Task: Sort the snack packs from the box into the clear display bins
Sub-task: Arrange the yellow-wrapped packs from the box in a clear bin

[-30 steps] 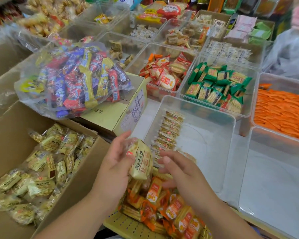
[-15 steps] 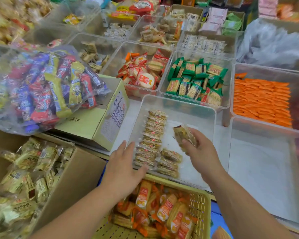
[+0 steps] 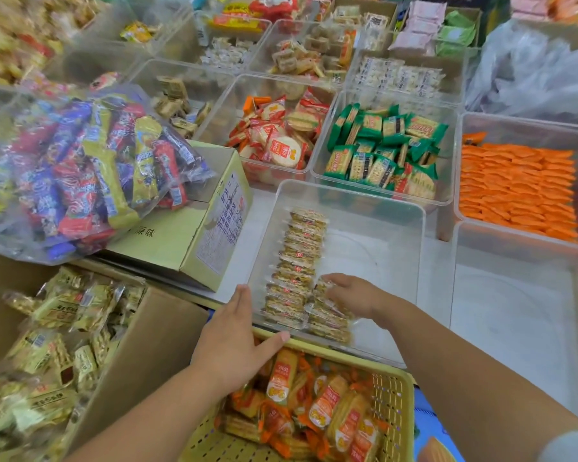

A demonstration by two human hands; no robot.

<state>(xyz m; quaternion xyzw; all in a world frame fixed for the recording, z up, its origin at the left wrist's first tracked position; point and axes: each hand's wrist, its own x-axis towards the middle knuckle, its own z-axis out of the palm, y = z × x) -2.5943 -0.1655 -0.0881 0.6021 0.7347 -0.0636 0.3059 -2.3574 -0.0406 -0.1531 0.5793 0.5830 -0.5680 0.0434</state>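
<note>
Down went my right hand [image 3: 356, 300] into the clear bin [image 3: 351, 191], pinching the snack pack [image 3: 320, 290] by its edges; it looks light, crinkly, crumbly. My left hand [image 3: 234, 341] lies flat.

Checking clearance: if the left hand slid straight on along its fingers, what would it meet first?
Probably the left wall of the clear bin; the left hand angles toward it, though depth is unclear.

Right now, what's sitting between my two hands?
In the head view, the near left wall of the clear bin and the first column of snack packs lie between your left hand and your right hand, which touches a second, shorter column.
</note>
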